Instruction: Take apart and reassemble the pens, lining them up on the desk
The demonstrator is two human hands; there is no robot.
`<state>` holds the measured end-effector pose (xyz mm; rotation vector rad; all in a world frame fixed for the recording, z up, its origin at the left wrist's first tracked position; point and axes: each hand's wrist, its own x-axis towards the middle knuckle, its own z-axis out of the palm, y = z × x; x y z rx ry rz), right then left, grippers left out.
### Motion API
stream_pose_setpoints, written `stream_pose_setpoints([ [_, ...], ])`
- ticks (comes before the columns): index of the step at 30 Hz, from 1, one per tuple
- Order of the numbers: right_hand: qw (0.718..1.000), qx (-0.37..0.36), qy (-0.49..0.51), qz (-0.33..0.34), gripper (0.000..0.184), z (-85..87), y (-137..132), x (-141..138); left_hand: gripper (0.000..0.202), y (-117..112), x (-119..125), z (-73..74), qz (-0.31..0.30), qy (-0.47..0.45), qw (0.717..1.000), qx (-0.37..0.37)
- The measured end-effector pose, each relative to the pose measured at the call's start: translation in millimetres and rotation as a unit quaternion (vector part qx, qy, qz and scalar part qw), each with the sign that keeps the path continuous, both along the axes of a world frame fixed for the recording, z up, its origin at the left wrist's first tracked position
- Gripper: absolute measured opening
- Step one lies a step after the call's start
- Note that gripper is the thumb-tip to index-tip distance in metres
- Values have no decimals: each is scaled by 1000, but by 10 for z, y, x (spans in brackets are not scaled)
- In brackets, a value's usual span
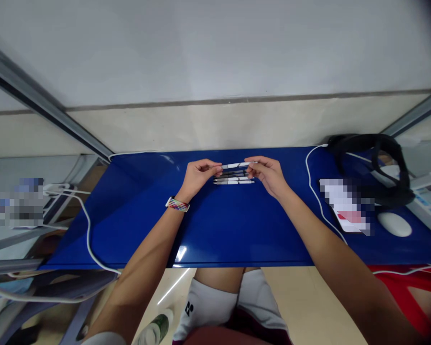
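Observation:
Between my two hands a white pen (235, 165) with dark parts is held level. My left hand (200, 176) pinches its left end between thumb and fingers; a patterned band (177, 204) is on that wrist. Around the pen's right end, the thumb and fingers of my right hand (267, 173) are closed. Just on the near side of it, several similar white pens (233, 181) lie side by side on the blue table (237, 225), running left to right. Their right ends are partly hidden behind my right fingers.
At the right are a black headset-like strap (369, 143), a phone with a blurred screen (348, 213) and a white oval mouse (394, 224). White cables (311, 177) run along both sides. A pale wall (215, 127) stands behind; a bottle (158, 330) is below the table.

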<state>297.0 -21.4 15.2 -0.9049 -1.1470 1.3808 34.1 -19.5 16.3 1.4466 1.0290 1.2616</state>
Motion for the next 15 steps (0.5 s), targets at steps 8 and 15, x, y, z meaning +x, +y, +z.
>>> stream_pose_setpoints([
  [8,991,-74,100,44,31,81,-9,-20,31,-11,13,13,0,-10,1000,11],
  [15,984,-96,133,71,41,97,-48,-31,29,20,6,-36,26,-5,999,35],
])
